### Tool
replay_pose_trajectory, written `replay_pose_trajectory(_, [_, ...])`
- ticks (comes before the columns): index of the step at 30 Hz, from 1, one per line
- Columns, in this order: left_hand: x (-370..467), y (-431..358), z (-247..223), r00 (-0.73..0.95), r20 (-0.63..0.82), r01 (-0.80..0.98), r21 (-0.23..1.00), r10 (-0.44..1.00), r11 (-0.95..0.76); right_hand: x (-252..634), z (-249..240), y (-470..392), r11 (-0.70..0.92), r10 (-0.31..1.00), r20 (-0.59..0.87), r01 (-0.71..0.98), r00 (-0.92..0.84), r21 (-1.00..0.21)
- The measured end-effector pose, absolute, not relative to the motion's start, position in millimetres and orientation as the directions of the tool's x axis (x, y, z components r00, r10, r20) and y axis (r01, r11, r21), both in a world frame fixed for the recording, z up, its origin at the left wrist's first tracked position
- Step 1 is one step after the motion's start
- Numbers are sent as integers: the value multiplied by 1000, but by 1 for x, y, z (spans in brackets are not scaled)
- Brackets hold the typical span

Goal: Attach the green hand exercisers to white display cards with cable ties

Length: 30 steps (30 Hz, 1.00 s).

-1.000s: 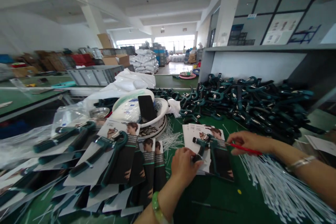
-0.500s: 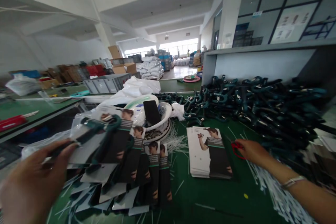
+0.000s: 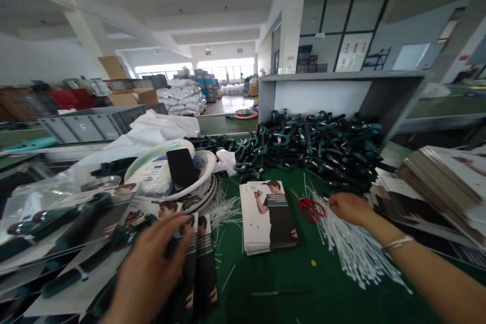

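Observation:
My left hand (image 3: 152,263), smeared by motion, is above the stack of printed cards (image 3: 205,263) at the left, its fingers apart and nothing visible in them. Dark green curved-handled tools (image 3: 72,271) are fastened to several of these cards with white cable ties. On the right, my right hand (image 3: 349,208) has its fingers curled together at the top of a bundle of white cable ties (image 3: 353,250); whatever is in its grip is hidden. Red-handled scissors (image 3: 312,210) lie just left of that hand. Between the hands lies a neat pile of printed cards (image 3: 261,217).
Loose dark green tools (image 3: 311,142) are heaped behind, before a grey shelf box (image 3: 341,78). A white basin (image 3: 205,177) holds a black phone (image 3: 182,168) and small parts. More cards (image 3: 444,182) are stacked far right. Cable tie offcuts (image 3: 228,210) litter the green table.
The red scissors left my right hand and lie on the table. My left hand let go of the carded tool and moved right. The view turned right.

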<state>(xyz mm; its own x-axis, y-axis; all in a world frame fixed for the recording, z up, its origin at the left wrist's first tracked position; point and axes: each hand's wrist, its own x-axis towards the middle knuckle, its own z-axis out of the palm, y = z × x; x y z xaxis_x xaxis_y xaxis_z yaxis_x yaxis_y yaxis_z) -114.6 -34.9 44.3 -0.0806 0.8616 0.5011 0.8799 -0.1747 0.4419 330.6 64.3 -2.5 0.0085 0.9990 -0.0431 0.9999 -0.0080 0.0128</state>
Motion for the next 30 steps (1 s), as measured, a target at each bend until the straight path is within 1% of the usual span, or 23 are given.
replay_pose_trajectory(1, [-91, -24, 29, 26, 369, 870, 450, 929, -203, 330, -4, 61, -18, 997, -74, 999, 20, 28])
replay_pose_trajectory(2, [-68, -12, 13, 93, 250, 867, 455, 964, -202, 327, -6, 58, -34, 995, -94, 998, 38, 44])
replay_pose_trajectory(3, [-47, -1, -1, 111, 175, 872, 454, 978, -180, 324, -9, 55, -53, 993, -106, 997, 59, 57])
replay_pose_trajectory(5, [-16, 20, -24, 68, 73, 880, 466, 995, -95, 316, -15, 53, -96, 988, -112, 993, 104, 73])
replay_pose_trajectory(7, [-3, 39, -37, -5, -9, 874, 486, 1000, 8, 311, -19, 54, -141, 982, -118, 988, 148, 65])
replay_pose_trajectory(9, [-4, 53, -43, -15, -91, 837, 544, 996, 63, 313, -19, 56, -181, 975, -124, 983, 184, 37])
replay_pose_trajectory(10, [-7, 59, -45, -5, -119, 812, 579, 993, 73, 316, -18, 56, -201, 971, -127, 979, 202, 18])
replay_pose_trajectory(12, [-15, 66, -48, 2, -128, 774, 628, 992, 79, 325, -14, 56, -227, 966, -130, 973, 222, -27])
replay_pose_trajectory(15, [-21, 71, -54, -42, -89, 750, 656, 995, 90, 340, -7, 53, -231, 969, -114, 967, 219, -110])
replay_pose_trajectory(19, [-16, 74, -58, -73, -91, 713, 692, 993, 115, 354, -5, 53, -223, 975, -58, 945, 215, -239])
replay_pose_trajectory(20, [-14, 75, -58, -87, -93, 705, 697, 992, 127, 356, -4, 54, -223, 974, -33, 934, 223, -280])
replay_pose_trajectory(21, [-13, 76, -58, -106, -91, 693, 708, 990, 139, 357, -4, 54, -229, 970, 0, 908, 245, -352])
replay_pose_trajectory(22, [-13, 77, -58, -121, -91, 673, 724, 988, 149, 357, -3, 54, -237, 959, 33, 856, 283, -460])
replay_pose_trajectory(23, [-14, 79, -57, -131, -91, 650, 744, 987, 155, 354, -2, 54, -237, 942, 52, 767, 332, -596])
replay_pose_trajectory(24, [-15, 80, -57, -135, -91, 626, 764, 987, 156, 350, 0, 53, -220, 928, 45, 640, 371, -736])
replay_pose_trajectory(25, [-17, 82, -57, -135, -90, 609, 778, 987, 154, 343, 2, 51, -191, 924, 12, 490, 382, -851])
replay_pose_trajectory(26, [-19, 82, -57, -138, -89, 599, 786, 986, 154, 334, 4, 48, -165, 935, -36, 346, 352, -924])
replay_pose_trajectory(27, [-20, 82, -56, -148, -82, 594, 789, 986, 155, 323, 6, 44, -152, 957, -83, 239, 278, -959])
replay_pose_trajectory(28, [-20, 81, -55, -163, -67, 583, 799, 984, 151, 309, 6, 40, -158, 975, -127, 169, 181, -973])
replay_pose_trajectory(30, [-19, 76, -51, -181, -57, 482, 865, 982, 140, 279, 6, 31, -192, 981, -194, 116, -7, -975])
